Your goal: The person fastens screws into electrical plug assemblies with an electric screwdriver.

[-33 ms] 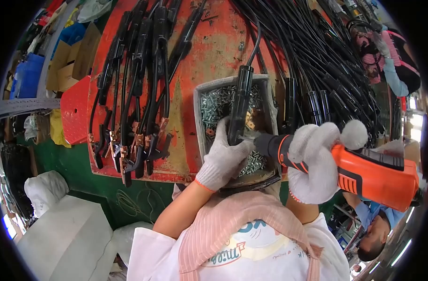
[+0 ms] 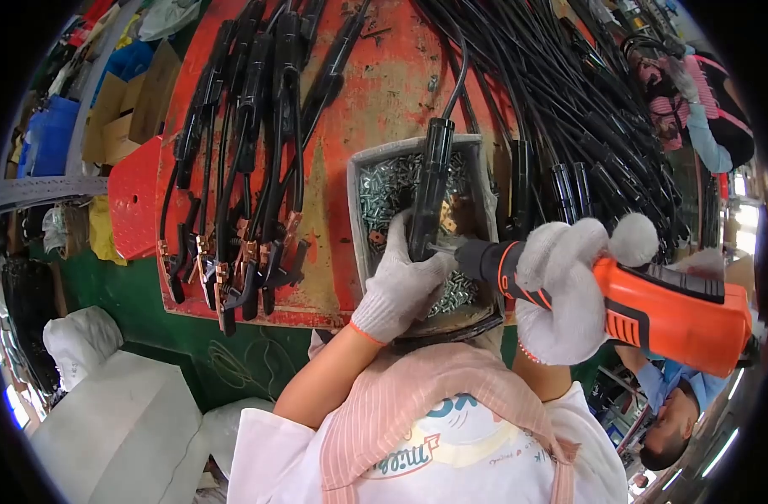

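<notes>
My left hand (image 2: 403, 281), in a white knit glove, is closed around the lower end of a black tubular handle (image 2: 433, 185). A black cable runs from the handle's upper end. My right hand (image 2: 573, 290), also gloved, grips an orange and black power screwdriver (image 2: 674, 315). Its bit points left and meets the handle's lower end beside my left fingers; the exact contact point is too small to make out. Beneath the handle stands a grey bin (image 2: 356, 202) of small silvery screws (image 2: 384, 191), with a few copper-coloured pieces (image 2: 448, 220) among them.
On the worn red table (image 2: 334, 244), several electrode holders (image 2: 254, 101) with copper jaws lie to the left. A thick bundle of black cables and handles (image 2: 602, 126) covers the right side. Co-workers (image 2: 674, 412) are at the right. A white box (image 2: 119, 428) stands lower left.
</notes>
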Demonstrator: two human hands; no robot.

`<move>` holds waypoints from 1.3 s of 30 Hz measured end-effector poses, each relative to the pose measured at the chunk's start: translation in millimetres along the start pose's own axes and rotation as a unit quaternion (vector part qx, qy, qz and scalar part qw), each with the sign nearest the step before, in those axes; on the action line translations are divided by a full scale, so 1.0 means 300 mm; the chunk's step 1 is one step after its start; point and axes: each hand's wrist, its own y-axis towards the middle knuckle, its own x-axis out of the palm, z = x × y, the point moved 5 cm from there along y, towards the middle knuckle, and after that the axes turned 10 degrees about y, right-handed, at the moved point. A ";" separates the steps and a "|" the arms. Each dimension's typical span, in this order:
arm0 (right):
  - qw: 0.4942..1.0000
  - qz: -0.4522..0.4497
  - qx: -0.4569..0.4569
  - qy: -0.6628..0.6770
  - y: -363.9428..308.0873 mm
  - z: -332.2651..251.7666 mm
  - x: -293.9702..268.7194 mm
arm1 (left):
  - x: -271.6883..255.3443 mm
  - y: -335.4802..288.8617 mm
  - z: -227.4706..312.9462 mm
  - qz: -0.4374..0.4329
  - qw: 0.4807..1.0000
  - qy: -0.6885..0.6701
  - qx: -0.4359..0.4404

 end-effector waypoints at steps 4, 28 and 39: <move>0.993 -0.102 -0.037 -0.051 0.021 0.004 0.023 | -0.008 -0.006 0.004 0.001 1.000 0.019 -0.001; 0.932 0.200 -0.300 0.029 -0.238 -0.586 -0.265 | 0.501 -0.079 0.133 -0.110 0.984 0.048 0.135; 0.966 0.231 -0.045 -0.104 -0.115 -0.441 -0.173 | 0.514 -0.035 0.141 -0.224 0.869 0.322 0.301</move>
